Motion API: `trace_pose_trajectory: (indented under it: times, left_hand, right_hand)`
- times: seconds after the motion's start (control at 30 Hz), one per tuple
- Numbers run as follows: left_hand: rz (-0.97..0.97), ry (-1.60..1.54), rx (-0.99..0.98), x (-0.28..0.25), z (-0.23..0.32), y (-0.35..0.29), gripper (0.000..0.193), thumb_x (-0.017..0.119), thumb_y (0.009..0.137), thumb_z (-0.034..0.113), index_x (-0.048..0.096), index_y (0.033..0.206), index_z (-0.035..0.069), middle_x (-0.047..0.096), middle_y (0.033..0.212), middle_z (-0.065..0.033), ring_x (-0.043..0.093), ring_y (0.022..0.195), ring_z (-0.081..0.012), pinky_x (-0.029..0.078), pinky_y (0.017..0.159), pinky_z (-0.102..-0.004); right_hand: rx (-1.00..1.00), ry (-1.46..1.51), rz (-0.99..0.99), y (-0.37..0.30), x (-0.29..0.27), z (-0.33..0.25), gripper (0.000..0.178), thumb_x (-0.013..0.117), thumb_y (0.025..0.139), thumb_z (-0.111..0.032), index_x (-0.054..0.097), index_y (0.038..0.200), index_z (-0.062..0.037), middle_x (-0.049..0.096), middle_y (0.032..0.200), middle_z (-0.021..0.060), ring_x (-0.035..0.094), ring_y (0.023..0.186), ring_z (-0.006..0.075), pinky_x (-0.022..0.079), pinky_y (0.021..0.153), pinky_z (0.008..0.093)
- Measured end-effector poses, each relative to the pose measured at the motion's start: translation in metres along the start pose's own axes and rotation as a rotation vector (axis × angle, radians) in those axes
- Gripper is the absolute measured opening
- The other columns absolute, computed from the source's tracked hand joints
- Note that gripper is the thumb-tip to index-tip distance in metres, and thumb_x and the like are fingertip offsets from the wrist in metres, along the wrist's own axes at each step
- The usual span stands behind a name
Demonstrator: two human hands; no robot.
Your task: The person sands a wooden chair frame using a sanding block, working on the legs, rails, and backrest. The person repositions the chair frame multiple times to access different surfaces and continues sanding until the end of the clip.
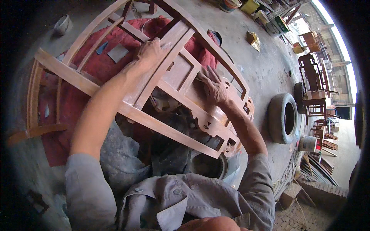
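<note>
An unvarnished wooden chair frame lies tilted on its side across my lap, its legs toward the left and its carved, pierced backrest toward the right. My left hand is closed over the flat rail by the seat, fingertips on the wood. My right hand lies on the backrest panel with its fingers stretched out; a small dark patch shows at the fingertips, and I cannot tell what it is. Under the legs spreads a red cloth, with a grey square sheet and a small blue piece on it.
A tire stands on the concrete floor at right, near a grey bucket. Beyond it stands a dark wooden chair. Several paint pails and a crumpled yellow item are at the far side. A whitish bucket stands far left.
</note>
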State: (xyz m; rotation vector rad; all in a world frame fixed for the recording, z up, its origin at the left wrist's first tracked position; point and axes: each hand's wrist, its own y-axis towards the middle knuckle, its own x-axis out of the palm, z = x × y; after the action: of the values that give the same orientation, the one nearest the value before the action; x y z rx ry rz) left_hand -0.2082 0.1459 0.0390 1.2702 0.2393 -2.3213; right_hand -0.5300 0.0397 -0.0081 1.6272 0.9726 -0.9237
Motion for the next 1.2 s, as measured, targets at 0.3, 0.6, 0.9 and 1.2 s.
trace_pose_trajectory:
  times: [0.3,0.6,0.9,1.2]
  left_hand:
    - [-0.005,0.021,0.016,-0.005,0.011,-0.002,0.057,0.06,0.09,0.054,0.064,0.101,-0.002,0.069,0.093,-0.0287,0.068,0.09,-0.0453,0.053,0.08,-0.0525]
    - [0.047,0.011,0.063,-0.003,0.006,0.001,0.054,0.062,0.089,0.051,0.064,0.098,-0.002,0.068,0.092,-0.0311,0.068,0.09,-0.0466,0.053,0.077,-0.053]
    - [0.015,0.017,0.035,-0.011,0.004,-0.007,0.052,0.061,0.091,0.05,0.063,0.097,-0.002,0.068,0.094,-0.0306,0.067,0.092,-0.0463,0.052,0.079,-0.0534]
    - [-0.113,-0.051,0.01,-0.006,0.014,0.0,0.053,0.057,0.094,0.048,0.066,0.102,-0.004,0.067,0.099,-0.0315,0.066,0.097,-0.0454,0.051,0.082,-0.0527]
  right_hand:
    - [-0.013,0.177,-0.009,-0.012,0.001,-0.038,0.058,0.058,0.081,-0.008,0.048,0.139,-0.0054,0.04,0.151,0.0233,0.032,0.143,0.0423,0.018,0.12,0.0587]
    - [-0.015,0.006,-0.048,-0.002,-0.011,-0.001,0.053,0.054,0.082,0.0,0.049,0.135,-0.0079,0.042,0.148,0.0233,0.033,0.142,0.0439,0.016,0.118,0.0629]
    - [-0.06,-0.137,-0.174,0.009,-0.02,-0.003,0.057,0.052,0.088,-0.002,0.045,0.143,-0.0088,0.044,0.148,0.0193,0.037,0.141,0.0404,0.023,0.118,0.0596]
    - [-0.051,-0.157,-0.056,-0.014,0.001,0.014,0.06,0.06,0.08,-0.02,0.049,0.138,-0.011,0.042,0.15,0.018,0.029,0.144,0.0412,0.019,0.118,0.061]
